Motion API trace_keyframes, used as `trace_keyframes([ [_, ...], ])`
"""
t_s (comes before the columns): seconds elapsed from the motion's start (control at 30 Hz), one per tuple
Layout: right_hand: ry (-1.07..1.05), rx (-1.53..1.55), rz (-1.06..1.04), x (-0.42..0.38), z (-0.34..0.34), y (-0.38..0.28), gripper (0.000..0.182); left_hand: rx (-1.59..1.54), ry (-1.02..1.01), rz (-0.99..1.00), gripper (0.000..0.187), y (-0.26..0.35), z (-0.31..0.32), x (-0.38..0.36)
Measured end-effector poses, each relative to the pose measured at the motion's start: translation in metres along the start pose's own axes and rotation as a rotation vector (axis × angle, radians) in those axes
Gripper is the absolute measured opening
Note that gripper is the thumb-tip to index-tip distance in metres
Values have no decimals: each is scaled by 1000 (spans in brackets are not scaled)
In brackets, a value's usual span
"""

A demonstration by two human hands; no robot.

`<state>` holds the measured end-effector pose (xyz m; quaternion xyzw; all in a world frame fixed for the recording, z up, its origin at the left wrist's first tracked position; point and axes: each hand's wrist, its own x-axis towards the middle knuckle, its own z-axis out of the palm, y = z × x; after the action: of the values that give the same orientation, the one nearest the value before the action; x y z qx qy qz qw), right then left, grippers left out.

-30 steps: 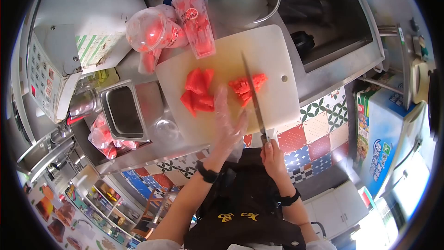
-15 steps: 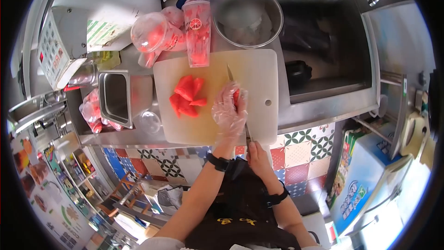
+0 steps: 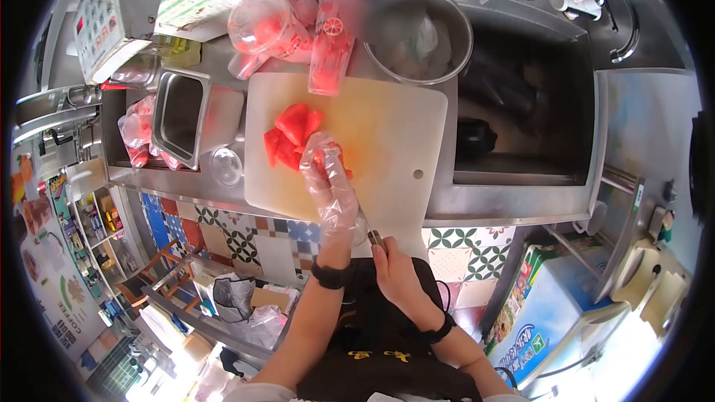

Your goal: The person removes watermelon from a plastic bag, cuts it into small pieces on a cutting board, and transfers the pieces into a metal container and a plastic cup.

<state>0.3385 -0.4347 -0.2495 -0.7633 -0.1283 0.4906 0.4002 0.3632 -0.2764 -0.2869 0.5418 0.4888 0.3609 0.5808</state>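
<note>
Left hand (image 3: 328, 179), in a clear plastic glove, cups cut red watermelon chunks (image 3: 292, 135) at the white cutting board's (image 3: 387, 134) nine o'clock, gathering them; right hand (image 3: 393, 272), closed round the steel knife (image 3: 363, 219), steadies the blade beside them.

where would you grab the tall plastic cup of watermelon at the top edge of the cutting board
Probably around the middle of the tall cup, coming from the side nearest the cutting board. It stands roughly upright with clear tapered walls, so fingers wrap it easily. Its far side is crowded by the lidded cups and the metal bowl.
</note>
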Motion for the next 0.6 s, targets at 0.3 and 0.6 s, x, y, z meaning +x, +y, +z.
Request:
trace_keyframes([
  [0.3,22,-198,40,2,4,-21,30,-13,75,-168,38,4,-7,13],
  [0.6,61,-533,13,-46,-6,-75,34,-1270,-179,-504,27,26,-20,30],
])
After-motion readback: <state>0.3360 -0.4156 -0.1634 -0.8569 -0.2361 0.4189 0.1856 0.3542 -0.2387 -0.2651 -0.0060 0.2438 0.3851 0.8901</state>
